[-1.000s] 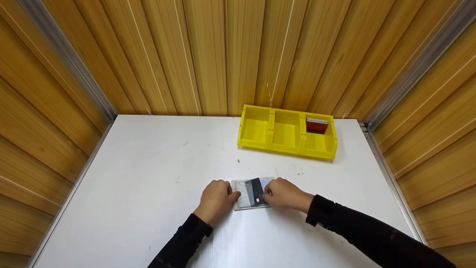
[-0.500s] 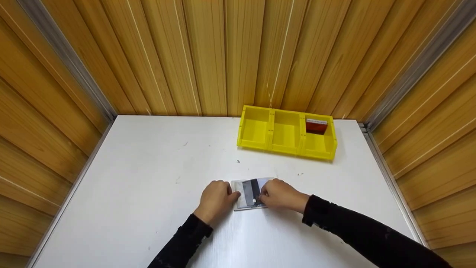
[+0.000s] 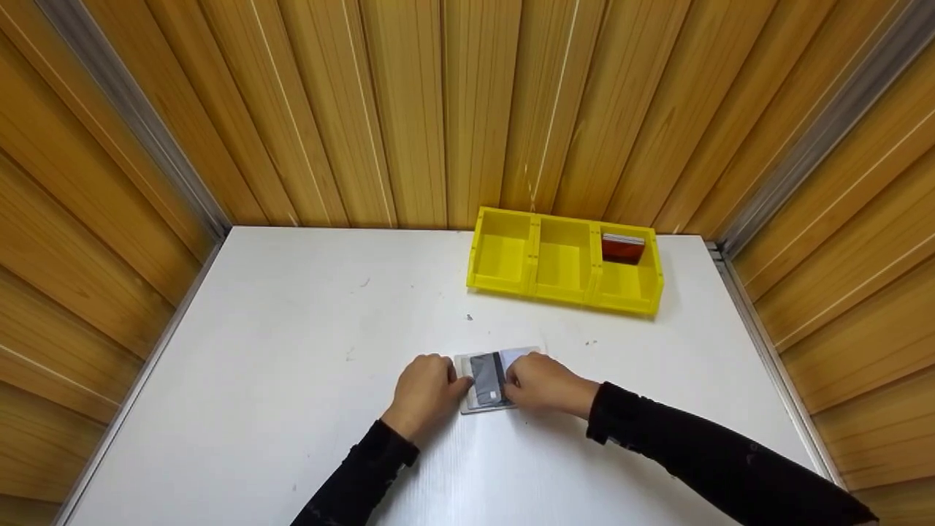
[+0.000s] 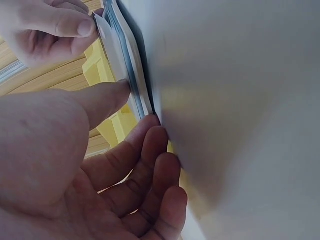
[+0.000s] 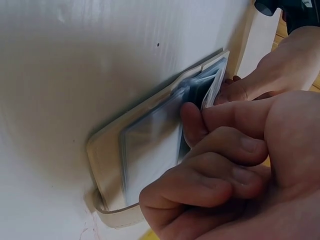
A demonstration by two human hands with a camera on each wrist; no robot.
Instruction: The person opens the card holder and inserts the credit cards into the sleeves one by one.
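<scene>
A pale card holder (image 3: 520, 353) with clear plastic sleeves lies spread on the white table in the head view. A dark grey card (image 3: 485, 380) with a black stripe sits over its left half, apparently inside a sleeve. My left hand (image 3: 424, 391) grips the holder's left edge, thumb on top and fingertips against the edge, as the left wrist view shows. My right hand (image 3: 548, 383) pinches the card's right edge between thumb and index finger, other fingers curled. In the right wrist view, the holder's cover (image 5: 107, 150) and strap (image 5: 117, 217) show; the card is mostly hidden.
A yellow three-compartment bin (image 3: 562, 292) stands at the back right of the table. Its right compartment holds a stack of red-fronted cards (image 3: 622, 249). Wood-patterned walls (image 3: 409, 109) enclose the white table (image 3: 292, 329) at the back and sides.
My right hand has moved left with the card, which has slid further over the holder's left half and straightened. The left hand keeps its place on the holder's edge.
</scene>
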